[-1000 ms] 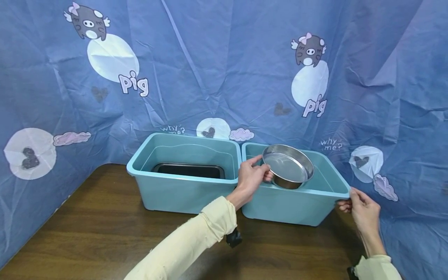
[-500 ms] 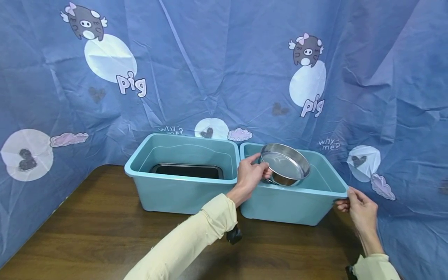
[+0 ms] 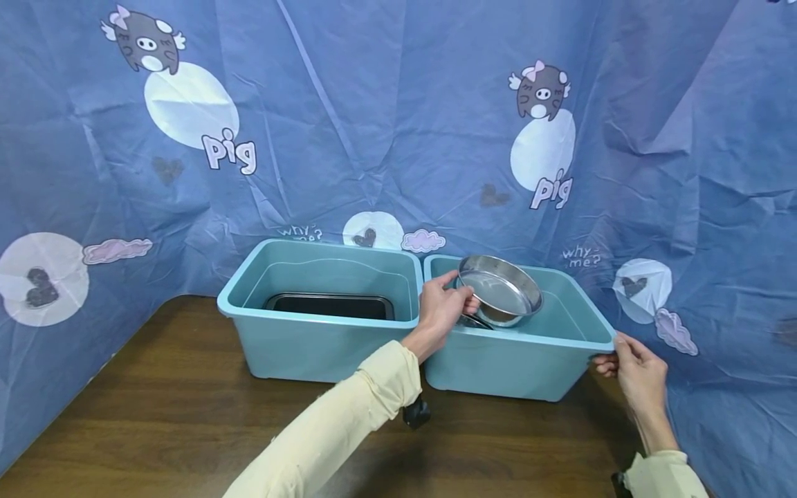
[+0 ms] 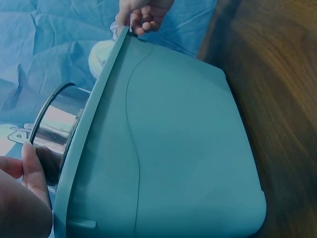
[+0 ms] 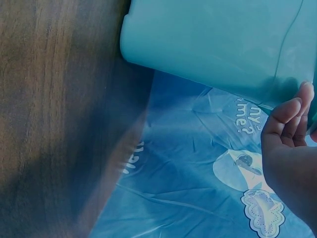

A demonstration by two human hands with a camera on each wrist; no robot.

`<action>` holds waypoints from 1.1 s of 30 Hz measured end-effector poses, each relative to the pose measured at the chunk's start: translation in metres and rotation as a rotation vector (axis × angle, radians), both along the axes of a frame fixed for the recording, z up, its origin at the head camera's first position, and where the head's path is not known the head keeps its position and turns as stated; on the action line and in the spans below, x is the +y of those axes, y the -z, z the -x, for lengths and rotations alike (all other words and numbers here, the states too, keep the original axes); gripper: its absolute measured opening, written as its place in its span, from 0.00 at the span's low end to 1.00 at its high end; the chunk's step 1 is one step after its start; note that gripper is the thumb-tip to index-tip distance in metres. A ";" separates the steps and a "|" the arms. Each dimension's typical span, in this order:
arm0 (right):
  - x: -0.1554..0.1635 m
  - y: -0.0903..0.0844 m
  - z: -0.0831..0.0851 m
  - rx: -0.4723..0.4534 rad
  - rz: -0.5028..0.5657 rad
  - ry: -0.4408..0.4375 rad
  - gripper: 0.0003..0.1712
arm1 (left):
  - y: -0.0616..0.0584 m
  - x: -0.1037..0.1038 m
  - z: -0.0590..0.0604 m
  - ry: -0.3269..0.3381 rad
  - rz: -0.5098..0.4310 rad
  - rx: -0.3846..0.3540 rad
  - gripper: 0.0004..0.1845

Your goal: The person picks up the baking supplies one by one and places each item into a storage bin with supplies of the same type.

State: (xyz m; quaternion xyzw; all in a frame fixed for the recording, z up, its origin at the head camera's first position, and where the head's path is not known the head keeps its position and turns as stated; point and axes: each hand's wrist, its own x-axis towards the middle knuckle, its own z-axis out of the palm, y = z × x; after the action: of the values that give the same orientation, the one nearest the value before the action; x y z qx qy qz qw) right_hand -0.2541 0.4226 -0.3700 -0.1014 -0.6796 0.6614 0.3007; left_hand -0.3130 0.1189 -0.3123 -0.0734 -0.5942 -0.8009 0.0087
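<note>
My left hand (image 3: 443,304) pinches the left edge of a round, shallow metal cake pan (image 3: 501,287), thumb and fingertips at its rim. The pan is tilted over the mouth of the right teal bin (image 3: 498,363), its lower part below the bin's rim. Beside my left fingertips, a dark slim object (image 3: 476,321) shows in that bin, partly hidden. My right hand (image 3: 636,366) grips the bin's front right corner. In the left wrist view the shiny side of the pan (image 4: 55,130) sticks out past the bin's rim.
A second teal bin (image 3: 324,349) stands close on the left, with a black rectangular baking pan (image 3: 330,305) inside. Both bins rest on a brown wooden table (image 3: 168,408). A blue printed cloth (image 3: 373,124) hangs behind and along the sides.
The cake pan has shifted slightly left and lower into the right bin, still pinched by my left hand. The dark slim object has come into sight. My right hand keeps its grip on the corner.
</note>
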 end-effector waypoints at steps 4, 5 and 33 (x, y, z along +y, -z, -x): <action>0.001 0.002 0.002 -0.006 0.000 0.006 0.07 | 0.000 -0.001 0.000 0.000 0.022 -0.002 0.31; 0.002 0.002 0.002 -0.005 -0.001 0.008 0.07 | 0.001 -0.001 0.001 -0.001 0.025 -0.002 0.31; 0.001 0.002 0.002 0.004 0.004 0.003 0.07 | -0.005 -0.003 0.007 0.089 0.271 0.029 0.29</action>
State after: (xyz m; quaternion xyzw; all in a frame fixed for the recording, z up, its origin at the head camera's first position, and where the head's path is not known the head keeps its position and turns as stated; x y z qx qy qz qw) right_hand -0.2560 0.4235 -0.3723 -0.1015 -0.6775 0.6626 0.3028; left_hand -0.3199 0.1163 -0.3069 -0.1118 -0.6930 -0.7117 -0.0284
